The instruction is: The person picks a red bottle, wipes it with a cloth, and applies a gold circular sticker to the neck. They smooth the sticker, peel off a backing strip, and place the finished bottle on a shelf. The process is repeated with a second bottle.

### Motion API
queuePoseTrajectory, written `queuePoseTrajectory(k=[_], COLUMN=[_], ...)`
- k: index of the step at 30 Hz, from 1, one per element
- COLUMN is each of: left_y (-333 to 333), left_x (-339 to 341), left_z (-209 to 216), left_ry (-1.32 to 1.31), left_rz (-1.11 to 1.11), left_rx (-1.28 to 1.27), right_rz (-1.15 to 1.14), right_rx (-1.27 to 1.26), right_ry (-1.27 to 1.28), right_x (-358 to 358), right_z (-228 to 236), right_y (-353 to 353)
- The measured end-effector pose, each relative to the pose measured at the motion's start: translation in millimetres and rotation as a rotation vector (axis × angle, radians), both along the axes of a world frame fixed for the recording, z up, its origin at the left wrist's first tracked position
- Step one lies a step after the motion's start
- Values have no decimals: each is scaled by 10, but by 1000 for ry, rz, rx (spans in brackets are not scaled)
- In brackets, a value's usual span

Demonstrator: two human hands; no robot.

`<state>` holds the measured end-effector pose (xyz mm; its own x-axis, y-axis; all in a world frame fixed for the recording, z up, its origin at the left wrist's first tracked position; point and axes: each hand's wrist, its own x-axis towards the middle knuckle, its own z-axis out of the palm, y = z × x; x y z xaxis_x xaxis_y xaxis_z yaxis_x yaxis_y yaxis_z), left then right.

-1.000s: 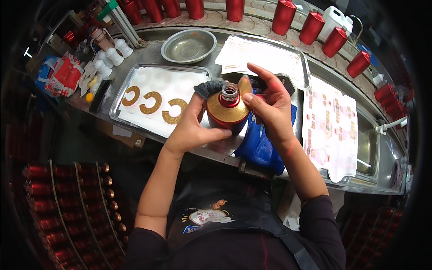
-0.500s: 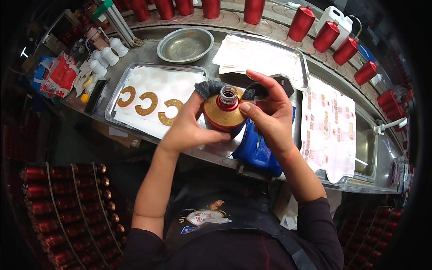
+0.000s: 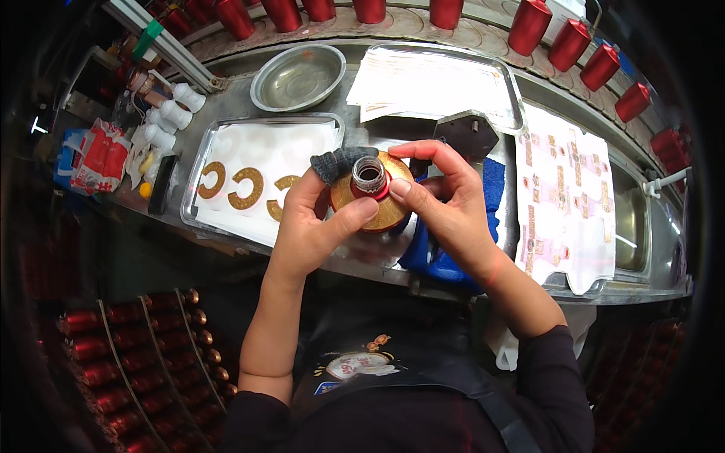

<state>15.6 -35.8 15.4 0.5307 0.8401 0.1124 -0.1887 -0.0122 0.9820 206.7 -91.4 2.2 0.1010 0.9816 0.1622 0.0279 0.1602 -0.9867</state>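
Upright between my hands is a red bottle (image 3: 370, 174) with a threaded neck, and a gold ring-shaped label (image 3: 390, 214) covers its sloping shoulder. My left hand (image 3: 308, 230) grips the bottle's left side, its thumb pressing on the gold label near the neck. A dark grey fabric sleeve (image 3: 337, 164) covers a finger of that hand. On the other side, my right hand (image 3: 451, 208) is closed on the bottle, thumb and a finger on the label's right edge. Most of the bottle's body is hidden below its shoulder and behind my hands.
Gold C-shaped labels (image 3: 243, 189) lie on a white-lined metal tray (image 3: 198, 170) at left. Behind are a metal bowl (image 3: 255, 89) and a tray of white sheets (image 3: 423, 83). A blue cloth (image 3: 445, 266), printed sheets (image 3: 566, 204) and a sink (image 3: 633, 226) are rightward. Red bottles (image 3: 529, 26) line the conveyor.
My left thumb has moved up from the bottle's side onto the gold label. My raised right finger has come down to the label. The whole view has shifted slightly.
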Motion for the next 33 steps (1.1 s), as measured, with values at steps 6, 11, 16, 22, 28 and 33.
queuePoseTrajectory(k=[6,11,16,22,28,33], left_y=[-11,-14,-31,-53,-64,-68], left_x=[-20,-3,1,21,29,40], left_z=[-21,-18,4,16,19,4], left_ry=[-6,13,52,10,31,56], left_rz=[-11,6,30,20,39,76], left_rx=[-13,6,30,-11,9,48], right_rz=[-32,-22,34,-26,-7,-79], right_rx=[-32,-14,-65,-38,-40,-188], right_ry=[10,-81,19,24,32,402], right_x=[2,21,45,0,-13,192], right_z=[73,32,7,20,-79,25], right_y=[-79,-128,-105,-94,-142,44])
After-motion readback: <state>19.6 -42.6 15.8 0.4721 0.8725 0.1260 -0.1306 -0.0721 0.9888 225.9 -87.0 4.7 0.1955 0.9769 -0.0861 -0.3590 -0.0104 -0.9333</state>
